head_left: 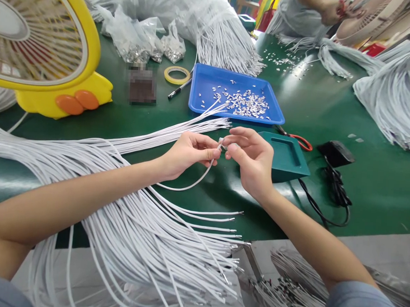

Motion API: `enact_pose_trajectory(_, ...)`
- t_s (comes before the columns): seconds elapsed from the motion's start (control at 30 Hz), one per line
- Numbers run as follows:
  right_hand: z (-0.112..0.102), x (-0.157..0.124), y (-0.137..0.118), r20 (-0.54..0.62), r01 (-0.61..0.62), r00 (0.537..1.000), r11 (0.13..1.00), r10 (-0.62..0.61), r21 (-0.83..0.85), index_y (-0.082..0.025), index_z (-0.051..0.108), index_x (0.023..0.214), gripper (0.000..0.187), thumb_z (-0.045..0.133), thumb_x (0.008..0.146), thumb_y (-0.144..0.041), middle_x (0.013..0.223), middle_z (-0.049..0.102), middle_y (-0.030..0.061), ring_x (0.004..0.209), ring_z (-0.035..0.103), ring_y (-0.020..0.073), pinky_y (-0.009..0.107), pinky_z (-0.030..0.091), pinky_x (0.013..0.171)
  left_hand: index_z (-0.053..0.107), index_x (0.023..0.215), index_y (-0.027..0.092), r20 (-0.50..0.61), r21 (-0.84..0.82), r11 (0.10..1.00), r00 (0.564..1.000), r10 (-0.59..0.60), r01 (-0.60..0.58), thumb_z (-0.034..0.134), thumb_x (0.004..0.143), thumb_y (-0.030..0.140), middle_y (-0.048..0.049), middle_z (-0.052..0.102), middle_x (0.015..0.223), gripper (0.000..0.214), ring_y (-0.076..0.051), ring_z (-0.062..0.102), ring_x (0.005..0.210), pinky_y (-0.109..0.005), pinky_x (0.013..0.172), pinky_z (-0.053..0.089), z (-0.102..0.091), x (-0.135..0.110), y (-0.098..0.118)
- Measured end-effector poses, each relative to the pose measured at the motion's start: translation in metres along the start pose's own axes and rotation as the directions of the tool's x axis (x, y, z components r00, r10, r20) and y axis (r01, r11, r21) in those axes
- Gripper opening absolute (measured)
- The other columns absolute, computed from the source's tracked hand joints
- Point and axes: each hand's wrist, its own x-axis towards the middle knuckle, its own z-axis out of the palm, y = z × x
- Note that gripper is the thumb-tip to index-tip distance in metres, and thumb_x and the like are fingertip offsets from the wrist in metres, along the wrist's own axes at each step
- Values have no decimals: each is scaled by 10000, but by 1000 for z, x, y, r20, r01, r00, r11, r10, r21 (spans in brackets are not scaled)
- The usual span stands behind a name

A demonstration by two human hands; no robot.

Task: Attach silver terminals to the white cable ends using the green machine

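Note:
My left hand [188, 152] pinches the end of a white cord [197, 182] that loops down below it. My right hand [252, 158] meets it from the right, fingers closed on a small metal tip [224, 146] at the cord's end. Both hands hover over the green table [376, 188], just in front of a blue tray [208, 85] scattered with many small metal tips [248, 103]. A large bundle of white cords [136, 241] fans out under my left arm, and more cord ends [206, 122] reach toward the tray.
A teal box [288, 157] lies beside my right hand, with red-handled scissors [299, 140] and a black adapter with cable [336, 154] beyond. A yellow fan [49, 51], tape roll [176, 75], pen, bags of tips and cord heaps stand behind. Another person's hands [333, 9] work far right.

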Motion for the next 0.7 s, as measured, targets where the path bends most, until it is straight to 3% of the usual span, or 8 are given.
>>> enact_pose_trajectory(0.17,2,1,-3,-5,60,998,994,-61,-92,-241,645,1023,299,757,746,-241,806,704,-8,769,684,162,282,551,632,705,745,90,-49,5,1000,998,-25,25,882,598,319,-23,667,617,325,-99,634,577,-179,526,510,1,0,0)
enact_pose_trajectory(0.3,1,4,-2,1,119,993,966,-122,-230,-233,649,1012,252,720,771,-221,755,662,-11,706,636,146,278,504,592,716,785,88,8,59,997,999,-45,45,853,644,341,-40,680,646,320,-117,653,611,-200,558,536,2,0,-1)
enact_pose_trajectory(0.37,-1,6,-1,23,80,997,980,-77,-184,-227,648,1013,247,708,773,-218,730,631,-18,686,605,135,273,493,591,724,815,92,43,119,992,998,-50,45,806,702,348,-57,692,681,292,-137,667,646,-229,588,550,2,0,1)
enact_pose_trajectory(0.43,-2,8,0,62,-34,997,998,37,-45,-217,644,1007,273,732,749,-233,698,608,-29,649,568,119,264,484,591,722,788,108,30,271,962,999,26,-33,747,753,310,-58,686,683,207,-148,659,642,-260,607,550,0,1,4)
enact_pose_trajectory(0.5,-2,9,0,118,-216,973,967,200,137,-211,640,987,331,784,690,-236,687,604,-34,624,539,103,243,463,574,722,750,142,48,519,828,974,219,-212,693,780,249,-61,687,708,115,-166,652,684,-304,688,545,-5,1,9)
enact_pose_trajectory(0.57,0,7,-1,210,-436,898,843,386,315,-206,639,946,370,824,625,-215,689,594,-36,625,527,92,215,433,544,733,752,183,170,728,567,902,397,-386,645,803,217,-71,702,776,108,-202,656,825,-353,838,510,-12,1,14)
enact_pose_trajectory(0.63,3,5,-3,319,-602,798,666,511,440,-202,636,892,358,833,594,-191,685,565,-42,630,517,83,186,401,509,744,781,214,289,813,342,836,466,-471,609,825,215,-76,712,830,142,-230,638,960,-378,932,456,-17,0,16)
enact_pose_trajectory(0.7,6,3,-5,362,-651,757,579,544,491,-198,640,860,316,822,603,-176,679,544,-46,624,504,73,165,380,488,743,784,218,305,842,253,807,506,-477,592,831,213,-76,707,813,158,-223,634,931,-357,886,459,-18,-1,16)
